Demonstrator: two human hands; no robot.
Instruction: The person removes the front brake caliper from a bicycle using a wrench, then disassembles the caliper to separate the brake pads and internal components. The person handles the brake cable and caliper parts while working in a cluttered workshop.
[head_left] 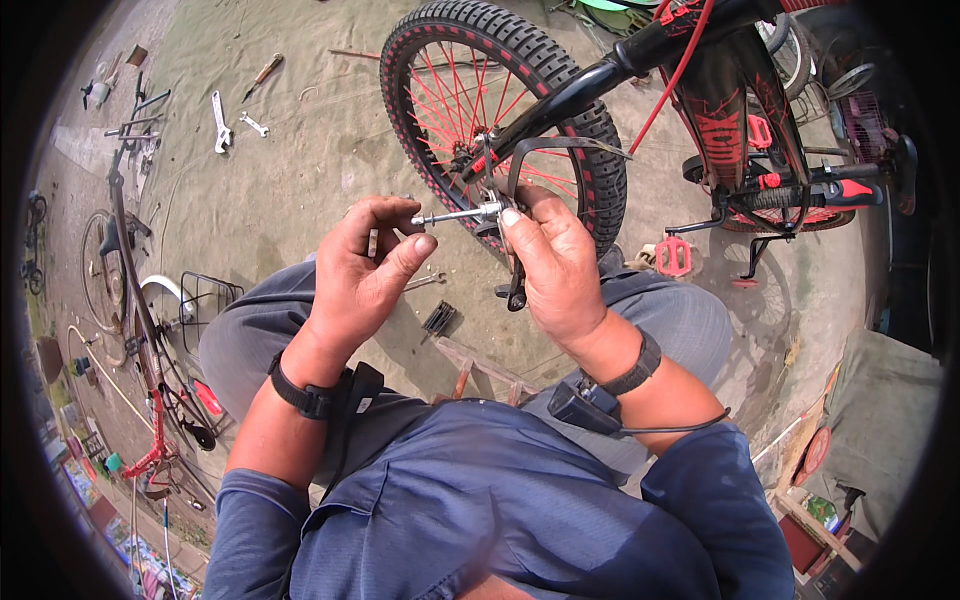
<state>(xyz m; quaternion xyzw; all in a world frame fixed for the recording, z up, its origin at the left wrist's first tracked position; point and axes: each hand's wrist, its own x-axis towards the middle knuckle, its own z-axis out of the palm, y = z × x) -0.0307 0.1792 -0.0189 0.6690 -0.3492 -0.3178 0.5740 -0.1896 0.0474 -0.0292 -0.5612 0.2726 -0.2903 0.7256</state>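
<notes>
My right hand (558,262) grips a bicycle brake caliper (516,290) with black curved arms. A silver bolt (455,215) sticks out of it to the left, with small nuts or washers near its end. My left hand (362,262) is at that end, its index finger and thumb curved and apart around the tip. A small pale spot shows between its curled fingers; I cannot tell what it is. Just beyond my hands stands the bike's wheel (405,85), with a knobby black tyre and red spokes, below a black fork (560,100).
An adjustable wrench (220,122), a small spanner (254,124) and a screwdriver (263,76) lie on the green ground sheet at the far left. Another spanner (426,281) and a black block-like part (439,318) lie between my knees. A red pedal (673,256) stands at the right.
</notes>
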